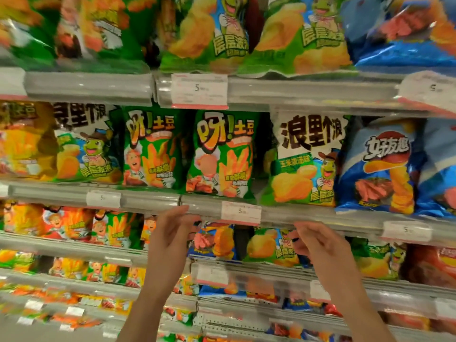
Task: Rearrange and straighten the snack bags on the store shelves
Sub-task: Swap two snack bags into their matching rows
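Snack bags fill several shelves in front of me. On the middle shelf stand two green fries bags [220, 154], a white-and-green chip bag [304, 159] and a blue chip bag [381, 166]. My left hand [172, 233] is raised just under that shelf's front rail [202, 206], fingers loosely spread and holding nothing. My right hand [318, 243] hovers at the same height, fingers slightly bent, in front of a green chip bag [269, 246] on the shelf below. A small blue bag [216, 240] sits between my hands.
Price tags [240, 213] hang on the clear rails. The top shelf holds green bags [204, 33] and blue bags [399, 33]. Lower shelves [74, 245] carry orange, green and red bags. Grey floor shows at the bottom left.
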Tool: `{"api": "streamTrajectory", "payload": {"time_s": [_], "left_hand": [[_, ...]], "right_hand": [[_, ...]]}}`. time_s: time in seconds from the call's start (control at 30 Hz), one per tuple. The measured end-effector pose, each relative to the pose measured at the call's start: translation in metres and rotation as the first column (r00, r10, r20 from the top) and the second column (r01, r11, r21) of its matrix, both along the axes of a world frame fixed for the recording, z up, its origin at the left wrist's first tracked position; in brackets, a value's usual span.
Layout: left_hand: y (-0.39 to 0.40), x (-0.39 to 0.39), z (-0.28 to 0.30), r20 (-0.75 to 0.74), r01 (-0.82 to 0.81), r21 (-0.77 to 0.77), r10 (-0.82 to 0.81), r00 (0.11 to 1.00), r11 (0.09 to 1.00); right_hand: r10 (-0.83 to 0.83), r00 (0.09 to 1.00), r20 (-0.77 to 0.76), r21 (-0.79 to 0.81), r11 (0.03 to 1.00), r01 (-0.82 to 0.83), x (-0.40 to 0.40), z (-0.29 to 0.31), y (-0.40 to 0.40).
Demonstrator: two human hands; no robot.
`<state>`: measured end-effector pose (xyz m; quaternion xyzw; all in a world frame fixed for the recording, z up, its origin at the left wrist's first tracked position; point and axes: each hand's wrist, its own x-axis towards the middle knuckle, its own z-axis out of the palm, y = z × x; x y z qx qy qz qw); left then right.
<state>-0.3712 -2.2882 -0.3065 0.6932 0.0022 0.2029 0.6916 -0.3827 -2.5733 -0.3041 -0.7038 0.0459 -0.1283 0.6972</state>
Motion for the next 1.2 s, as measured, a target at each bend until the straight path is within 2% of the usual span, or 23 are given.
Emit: {"api": "streamTrajectory", "payload": {"time_s": [0.2, 0.37, 0.5, 0.63, 0.73, 0.83, 1.0, 1.2], "left_hand": [[0.080, 0.033, 0.017, 0.021, 0.028, -0.027, -0.027, 0.999, 0.999], [0.102, 0.052, 0.040, 0.081, 0.154, 0.078, -0.160, 0.984, 0.985], [0.088, 0.062, 0.059, 0.070, 0.261, 0.256, -0.287, 0.955, 0.931], [0.068, 0.072, 0.067, 0.054, 0.256, 0.478, -0.320, 0.946, 0.840], [0.057, 0.080, 0.069, 0.006, 0.249, 0.571, -0.308, 0.951, 0.782], [0.052, 0.083, 0.070, 0.008, 0.229, 0.568, -0.283, 0.959, 0.791], [0.050, 0.086, 0.074, 0.027, 0.220, 0.477, -0.264, 0.964, 0.851], [0.058, 0.080, 0.085, 0.062, 0.243, 0.424, -0.295, 0.954, 0.873]], "right_hand": [[-0.064, 0.990, 0.122, -0.089, 0.993, 0.075, 0.020, 0.013, 0.076], [-0.139, 0.968, 0.208, -0.192, 0.965, 0.180, 0.045, 0.035, 0.112], [-0.227, 0.927, 0.298, -0.280, 0.908, 0.313, 0.064, 0.054, 0.130], [-0.187, 0.953, 0.239, -0.354, 0.897, 0.265, 0.075, 0.062, 0.139], [-0.153, 0.976, 0.156, -0.366, 0.909, 0.201, 0.077, 0.063, 0.138], [-0.127, 0.983, 0.133, -0.387, 0.906, 0.169, 0.078, 0.066, 0.136], [-0.121, 0.979, 0.162, -0.303, 0.939, 0.165, 0.080, 0.078, 0.131], [-0.096, 0.980, 0.176, -0.261, 0.955, 0.140, 0.073, 0.093, 0.126]]}}
